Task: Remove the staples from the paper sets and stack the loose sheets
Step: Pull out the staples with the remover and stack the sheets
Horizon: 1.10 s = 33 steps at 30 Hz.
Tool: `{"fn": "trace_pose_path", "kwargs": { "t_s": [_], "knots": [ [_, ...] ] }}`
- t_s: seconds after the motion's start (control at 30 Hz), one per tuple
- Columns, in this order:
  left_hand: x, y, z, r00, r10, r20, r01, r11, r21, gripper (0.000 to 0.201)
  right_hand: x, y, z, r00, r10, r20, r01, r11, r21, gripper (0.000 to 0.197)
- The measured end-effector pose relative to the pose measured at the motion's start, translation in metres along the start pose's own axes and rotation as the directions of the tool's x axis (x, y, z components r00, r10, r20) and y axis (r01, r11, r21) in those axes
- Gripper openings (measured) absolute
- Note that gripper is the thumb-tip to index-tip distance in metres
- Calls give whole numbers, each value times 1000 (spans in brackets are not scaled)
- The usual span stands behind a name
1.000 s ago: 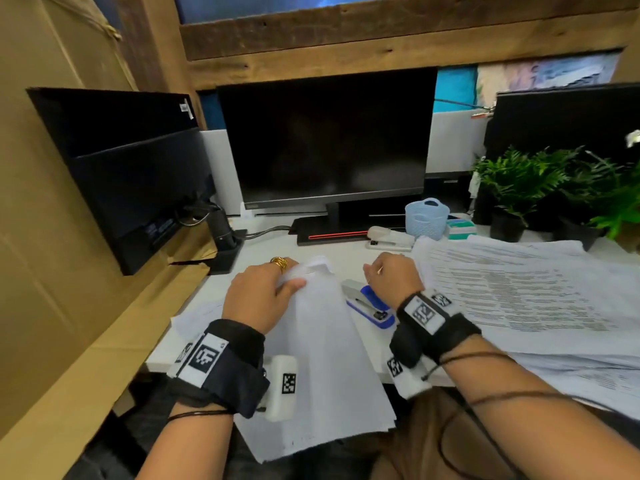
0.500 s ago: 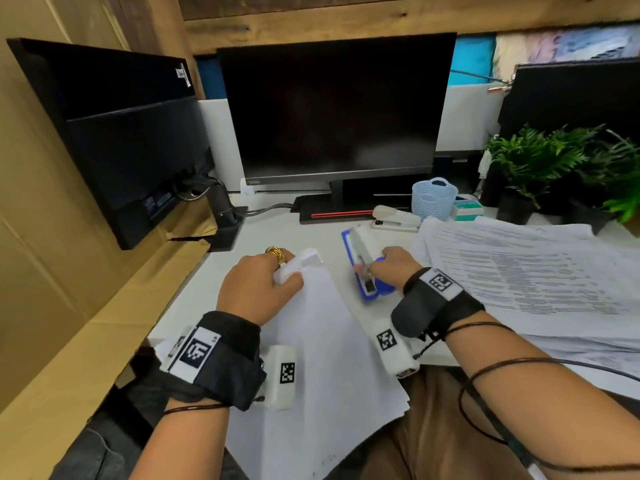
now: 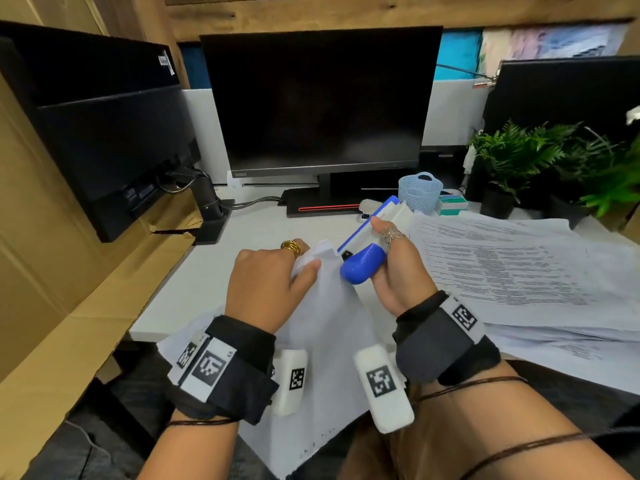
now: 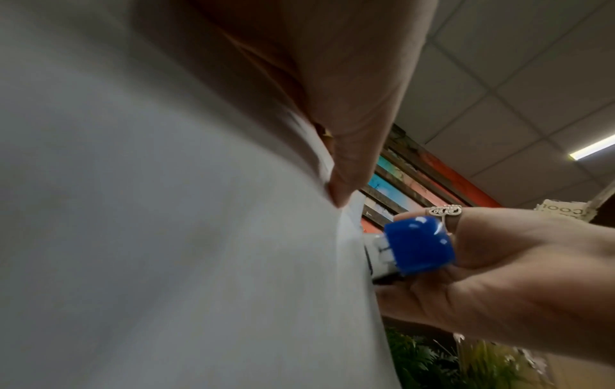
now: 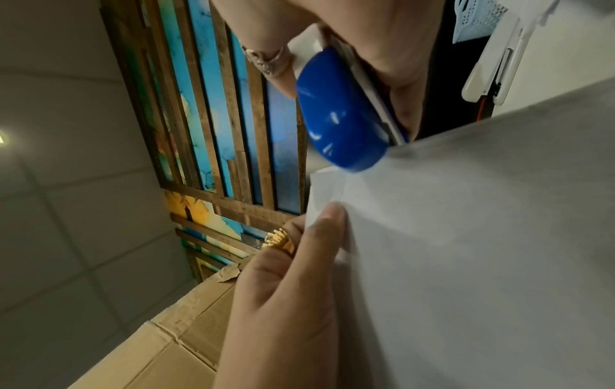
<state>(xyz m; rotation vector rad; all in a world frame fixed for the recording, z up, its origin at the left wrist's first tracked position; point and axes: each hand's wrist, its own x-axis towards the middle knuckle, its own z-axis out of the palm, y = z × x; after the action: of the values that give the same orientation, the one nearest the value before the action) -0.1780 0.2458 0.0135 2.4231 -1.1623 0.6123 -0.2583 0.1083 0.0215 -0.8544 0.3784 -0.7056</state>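
The stapled paper set (image 3: pixel 332 327) hangs off the near edge of the desk (image 3: pixel 214 271), its long axis running from the person's lap up and away to a folded far corner. That corner (image 5: pixel 327 188) is the working point; the staple itself cannot be seen in any view.

The left hand (image 3: pixel 268 282) pinches the corner, thumb (image 5: pixel 324 223) pressed flat on the top sheet and the other fingers curled behind it.

The right hand (image 3: pixel 398 271) grips a blue and white stapler (image 3: pixel 363 252), fingers wrapped round the body, thumb on top. The stapler's long axis slants from far right to near left, and its blue end (image 5: pixel 339 115) sits just right of the corner, touching or nearly touching the sheet edge; which, the views do not settle.

Judgement: the coming move depends on bringing that blue end leftward under the staple. The right hand is the nearer working hand; the left only steadies.

Further right lies 1 spread of loose printed sheets (image 3: pixel 502 265). A second, white stapler (image 5: pixel 495 58) rests on the far desk.
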Motion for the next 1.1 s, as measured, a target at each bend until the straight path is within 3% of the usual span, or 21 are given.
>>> {"fn": "trace_pose_path", "kwargs": {
  "t_s": [0.13,0.37,0.53,0.7,0.8,0.83,1.1],
  "knots": [
    [-3,9,4,996,52,-68,-55,997,-44,43,-3,-2,0,992,31,-125,-23,997,68,21],
    [-8,32,3,990,109,-92,-128,962,-241,44,-1,-2,3,969,36,-244,-38,999,-4,10],
    [-11,38,7,995,93,40,-72,929,-364,44,-3,-5,-1,980,-4,-201,4,1000,2,11],
    [-9,38,11,992,6,126,47,907,-419,60,-11,-8,0,988,-76,-133,71,996,-46,16],
    [-10,41,7,988,45,147,5,946,-323,40,-10,-7,3,982,-130,-139,120,990,-75,15],
    [-11,42,6,986,61,154,-12,953,-302,42,-11,-8,4,979,-139,-148,127,988,-84,15],
    [-14,44,9,996,82,41,-62,933,-354,36,-14,-4,7,977,-171,-131,146,973,-180,9]
  ]
}}
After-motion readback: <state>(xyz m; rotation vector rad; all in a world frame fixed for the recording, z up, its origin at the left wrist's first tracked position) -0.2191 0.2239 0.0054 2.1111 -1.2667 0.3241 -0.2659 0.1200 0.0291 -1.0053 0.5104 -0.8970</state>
